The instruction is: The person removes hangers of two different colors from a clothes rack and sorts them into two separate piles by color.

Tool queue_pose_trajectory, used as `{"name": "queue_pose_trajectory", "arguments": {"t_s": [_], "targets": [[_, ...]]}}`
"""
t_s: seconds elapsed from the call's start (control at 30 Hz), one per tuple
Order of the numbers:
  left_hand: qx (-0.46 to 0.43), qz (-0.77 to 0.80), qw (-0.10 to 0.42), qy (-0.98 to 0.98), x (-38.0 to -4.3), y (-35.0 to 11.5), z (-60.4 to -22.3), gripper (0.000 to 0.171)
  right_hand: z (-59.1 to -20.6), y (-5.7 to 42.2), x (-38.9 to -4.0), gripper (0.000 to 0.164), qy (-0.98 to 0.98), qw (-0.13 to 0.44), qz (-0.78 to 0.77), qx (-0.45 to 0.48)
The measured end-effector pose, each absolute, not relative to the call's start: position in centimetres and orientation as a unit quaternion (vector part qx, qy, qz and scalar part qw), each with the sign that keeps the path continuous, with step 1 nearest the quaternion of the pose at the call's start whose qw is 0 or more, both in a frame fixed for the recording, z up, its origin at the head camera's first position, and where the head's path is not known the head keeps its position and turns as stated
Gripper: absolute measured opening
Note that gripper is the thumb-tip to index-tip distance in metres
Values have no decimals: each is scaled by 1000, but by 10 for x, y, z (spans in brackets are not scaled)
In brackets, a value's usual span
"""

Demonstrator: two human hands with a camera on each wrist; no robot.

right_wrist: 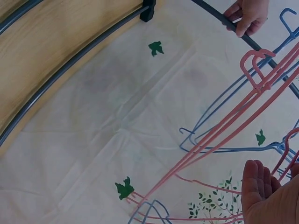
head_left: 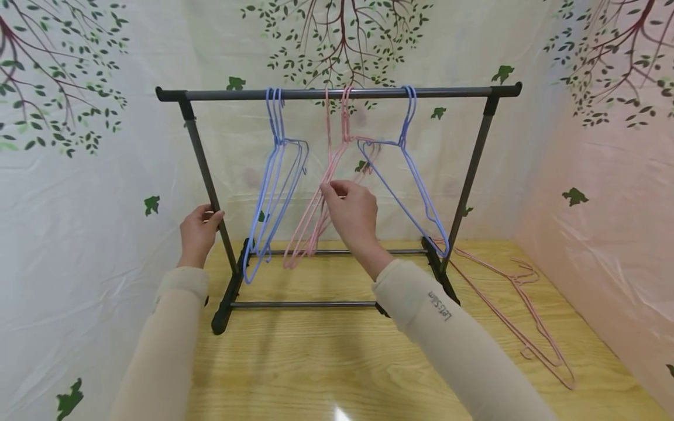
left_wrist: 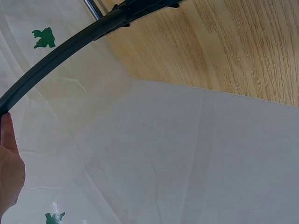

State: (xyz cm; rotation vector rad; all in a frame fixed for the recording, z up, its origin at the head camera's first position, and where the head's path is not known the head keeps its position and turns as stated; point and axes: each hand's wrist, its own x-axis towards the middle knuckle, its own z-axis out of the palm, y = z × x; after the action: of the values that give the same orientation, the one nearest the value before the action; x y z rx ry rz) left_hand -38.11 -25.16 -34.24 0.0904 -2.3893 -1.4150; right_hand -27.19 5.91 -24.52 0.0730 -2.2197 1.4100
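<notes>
Pink, thin, triangular hangers (head_left: pixel 330 169) hang mid-rail on the black metal rack (head_left: pixel 453 92); loose pink hangers (head_left: pixel 518 280) lie at four o'clock. The step seems to be handling the hung pink bunch; the next move would call for a light pinch. The right hand (head_left: pixel 353 213), dead centre, is half-curled, though from here I can't tell whether it pinches one. At nine o'clock the left hand (head_left: pixel 198 231) grips the rack's post (head_left: pixel 205 164). The beige right sleeve (head_left: pixel 447 345) reads "LetsSlim".

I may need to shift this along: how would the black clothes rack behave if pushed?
The rack would probably stay stiff, since its tubes look straight. Their slimness suggests it is fairly light for its size. Its feet run front to back, so with a low push it seems likelier to slide than tip.
</notes>
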Motion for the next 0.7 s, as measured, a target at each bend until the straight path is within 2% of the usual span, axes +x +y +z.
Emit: {"name": "queue_pose_trajectory", "arguments": {"t_s": [0.43,0.7], "targets": [[25,-494,189,-848,-381,-252,-344,42,-246,58,-275,32,-820,257,511,24],[35,-490,186,-851,-381,-250,-343,46,-245,60,-275,33,-828,257,498,22]]}}
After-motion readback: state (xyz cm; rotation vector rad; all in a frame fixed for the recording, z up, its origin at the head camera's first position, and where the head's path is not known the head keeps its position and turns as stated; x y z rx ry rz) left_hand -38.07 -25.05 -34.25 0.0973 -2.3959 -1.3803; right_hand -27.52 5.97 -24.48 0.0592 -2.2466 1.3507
